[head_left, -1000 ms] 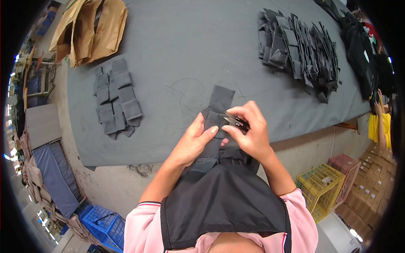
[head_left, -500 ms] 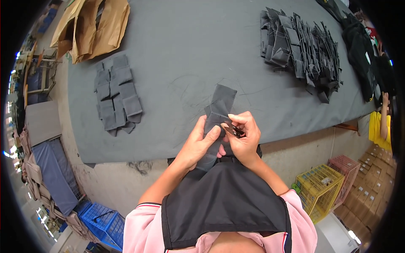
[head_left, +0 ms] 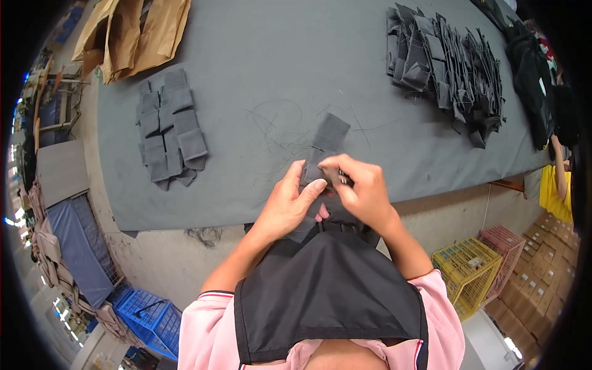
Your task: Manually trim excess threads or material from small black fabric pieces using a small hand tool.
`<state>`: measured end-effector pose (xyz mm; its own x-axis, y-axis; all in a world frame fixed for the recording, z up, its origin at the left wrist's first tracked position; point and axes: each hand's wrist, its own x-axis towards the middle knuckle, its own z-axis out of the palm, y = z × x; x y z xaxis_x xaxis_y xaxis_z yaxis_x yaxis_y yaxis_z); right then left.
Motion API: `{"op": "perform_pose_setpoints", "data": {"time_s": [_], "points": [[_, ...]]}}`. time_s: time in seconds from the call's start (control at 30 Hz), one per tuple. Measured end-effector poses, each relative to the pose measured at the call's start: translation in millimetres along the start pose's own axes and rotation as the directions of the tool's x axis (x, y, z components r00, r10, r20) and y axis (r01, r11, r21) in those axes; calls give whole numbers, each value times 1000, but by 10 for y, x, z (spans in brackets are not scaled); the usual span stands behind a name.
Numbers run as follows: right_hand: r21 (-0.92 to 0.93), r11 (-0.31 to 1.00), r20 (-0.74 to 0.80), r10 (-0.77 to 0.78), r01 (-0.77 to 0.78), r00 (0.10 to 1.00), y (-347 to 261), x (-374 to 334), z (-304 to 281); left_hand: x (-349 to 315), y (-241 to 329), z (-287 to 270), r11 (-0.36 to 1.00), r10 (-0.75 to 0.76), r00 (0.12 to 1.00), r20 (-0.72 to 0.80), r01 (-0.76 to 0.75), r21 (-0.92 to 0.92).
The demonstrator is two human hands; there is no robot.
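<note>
A dark grey fabric strip (head_left: 332,131) stretches from my hands onto the near part of the table. My left hand (head_left: 286,202) is closed on it, the thumb pressing on top. My right hand (head_left: 365,189) comes in from the other side, its fingertips at the fabric beside the left thumb. Within that right hand are small black thread snips (head_left: 345,180), mostly hidden by the fingers and slightly blurred. Loose dark threads lie on the cloth around the strip.
Small grey fabric pieces (head_left: 174,139) lie stacked at the left of the grey-covered table (head_left: 246,55), near a brown paper bag (head_left: 139,40). A larger fabric pile (head_left: 447,71) sits at the right. Crates, blue (head_left: 148,324) and yellow (head_left: 467,271), stand below. A yellow-clad person (head_left: 555,188) is far right.
My right hand has turned and shifted a little, its fingers now over the fabric and covering more of the snips. The strip's far end has moved slightly away and to the right.
</note>
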<state>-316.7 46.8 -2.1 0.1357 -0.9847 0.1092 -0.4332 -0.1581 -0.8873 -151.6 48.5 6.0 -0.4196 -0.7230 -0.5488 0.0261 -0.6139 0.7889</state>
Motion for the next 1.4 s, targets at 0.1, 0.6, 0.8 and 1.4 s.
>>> {"op": "perform_pose_setpoints", "data": {"time_s": [0.1,0.6,0.8,1.4], "points": [[71,982,86,168,-174,982,117,76,-34,0,39,-15,998,-56,997,44,56,1],[-164,963,286,-159,211,945,-179,112,-346,-26,156,-43,982,-79,994,71,66,177],[-171,956,247,-193,239,950,-133,76,-313,-38,182,-62,977,-137,986,99,118,178],[-275,934,334,-130,228,934,-242,77,-397,-24,175,-46,747,-23,999,-24,33,664]]}}
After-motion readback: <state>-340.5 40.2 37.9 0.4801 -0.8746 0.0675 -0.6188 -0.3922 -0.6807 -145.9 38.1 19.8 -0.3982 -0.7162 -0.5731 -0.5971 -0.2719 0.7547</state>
